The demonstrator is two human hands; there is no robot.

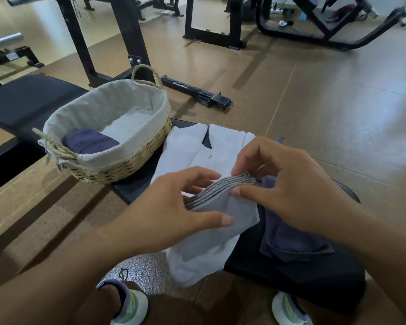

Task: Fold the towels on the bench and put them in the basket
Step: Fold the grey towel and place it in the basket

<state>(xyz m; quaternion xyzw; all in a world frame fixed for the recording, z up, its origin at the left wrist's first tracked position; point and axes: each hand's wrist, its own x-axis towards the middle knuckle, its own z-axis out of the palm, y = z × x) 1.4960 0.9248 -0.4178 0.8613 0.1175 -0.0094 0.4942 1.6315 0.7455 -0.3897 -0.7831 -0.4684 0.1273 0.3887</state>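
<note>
I count four towels: one grey towel [220, 207] in my two hands, one white towel [185, 148] and one purple towel [288, 240] on the surface, one folded purple towel [90, 142] in the one basket [127, 165]. Two shoes.

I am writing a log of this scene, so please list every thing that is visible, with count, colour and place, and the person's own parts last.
basket: 1, straw with pale lining, on the bench, left
folded towel: 1, dark purple, inside the basket
held towel: 1, pale grey, between both hands
white towel: 1, lying on the bench beside the basket
purple towel: 1, dark, on the bench under the right hand
bench: 1, black, in front of the person
gym frames: several, black, on the floor behind
shoes: 2, pale, at the bottom
left hand: holds the held towel
right hand: pinches its folded edge
</note>
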